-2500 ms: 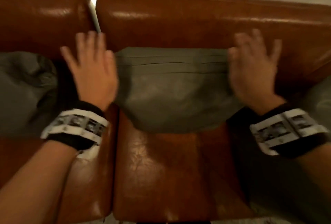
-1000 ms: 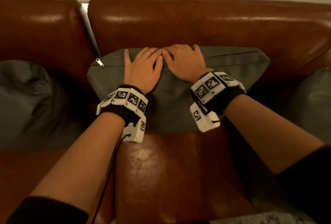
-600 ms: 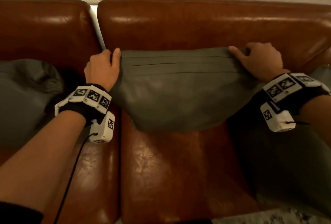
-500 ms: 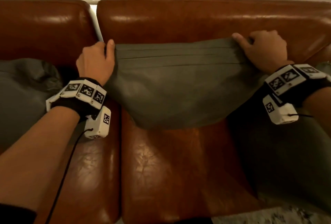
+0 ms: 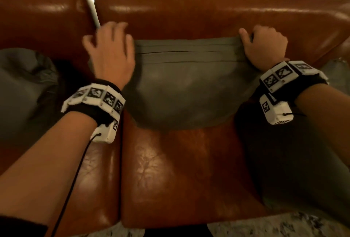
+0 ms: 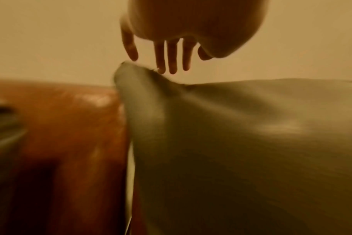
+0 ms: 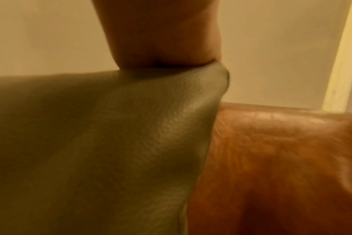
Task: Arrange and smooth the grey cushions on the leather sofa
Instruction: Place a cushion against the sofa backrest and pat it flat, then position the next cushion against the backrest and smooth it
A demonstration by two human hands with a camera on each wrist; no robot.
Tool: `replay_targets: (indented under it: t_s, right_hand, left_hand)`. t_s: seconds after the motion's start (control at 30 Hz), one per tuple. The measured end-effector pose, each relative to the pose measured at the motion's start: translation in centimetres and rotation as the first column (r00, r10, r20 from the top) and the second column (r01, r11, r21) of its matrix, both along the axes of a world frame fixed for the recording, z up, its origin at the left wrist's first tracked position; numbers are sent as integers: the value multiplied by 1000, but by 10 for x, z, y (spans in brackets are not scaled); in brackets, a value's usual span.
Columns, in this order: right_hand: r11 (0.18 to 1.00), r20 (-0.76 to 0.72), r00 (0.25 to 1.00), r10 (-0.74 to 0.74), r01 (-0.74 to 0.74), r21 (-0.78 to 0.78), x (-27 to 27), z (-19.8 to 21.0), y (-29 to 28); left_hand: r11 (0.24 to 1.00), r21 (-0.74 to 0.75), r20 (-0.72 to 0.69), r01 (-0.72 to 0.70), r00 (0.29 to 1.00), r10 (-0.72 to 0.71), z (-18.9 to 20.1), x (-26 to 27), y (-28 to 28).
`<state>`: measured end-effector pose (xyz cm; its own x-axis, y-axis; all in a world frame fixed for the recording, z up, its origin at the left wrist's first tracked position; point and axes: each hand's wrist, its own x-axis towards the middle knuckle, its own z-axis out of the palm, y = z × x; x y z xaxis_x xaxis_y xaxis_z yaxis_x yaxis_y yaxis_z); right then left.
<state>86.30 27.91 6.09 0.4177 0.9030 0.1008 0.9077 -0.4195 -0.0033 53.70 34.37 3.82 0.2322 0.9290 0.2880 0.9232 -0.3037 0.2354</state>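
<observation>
So the middle grey cushion (image 5: 181, 89) is propped against the backrest of the brown leather sofa (image 5: 189, 170), its lower edge on the right-hand seat pad. It's a soft, matte, slightly pebbled material with a few long horizontal creases across the top, and the belly sags into a rounded pouch shape.

The right hand (image 5: 265, 47) has its fingers curled round the cushion's top right corner, bunching it into a little peak; the right wrist view shows that grainy corner (image 7: 191, 98) pinched up right under the palm. The left hand (image 5: 111, 54) is at the top left corner with fingers spread and straight, a bit blurry. From the left wrist view the fingertips (image 6: 161, 70) sit right at the pointed corner tip (image 6: 129, 74), touching or just about, not gripping it.

Another grey cushion (image 5: 24, 89), crumpled and lumpy, slumps on the left seat, and a third one (image 5: 337, 77) peeks in at the far right. The leather is glossy with fine crackle lines on the seat. Both wrists wear black bands with white blocks of checkered markers (image 5: 98, 98).
</observation>
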Motion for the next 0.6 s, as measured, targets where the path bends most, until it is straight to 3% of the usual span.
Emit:
replay_targets:
  t_s: [0.1,0.2,0.3,0.4,0.6]
  right_hand:
    - [945,32,951,306,-308,107,-27,3,-11]
    - [861,-39,861,508,-506,44,-59,-6,-27]
    - [870,-31,878,478,-478,-123,-70,-17,-37]
    - [854,37,875,484,-462,-239,-74,-22,-42]
    - [867,9,911,412,-390,-309,-87,-15,-33]
  left_hand:
    - [938,-98,-12,332,942,-335,-12,27,-31]
    - [915,-254,-17,314,944,-329,-24,37,-40]
    - [915,-303,-73,267,951,-302,-12,36,-40]
    - [928,-251,-48,274,954,-295,11,21,-55]
    - [930,-220,-135,293,935,-327,17,-82,-88]
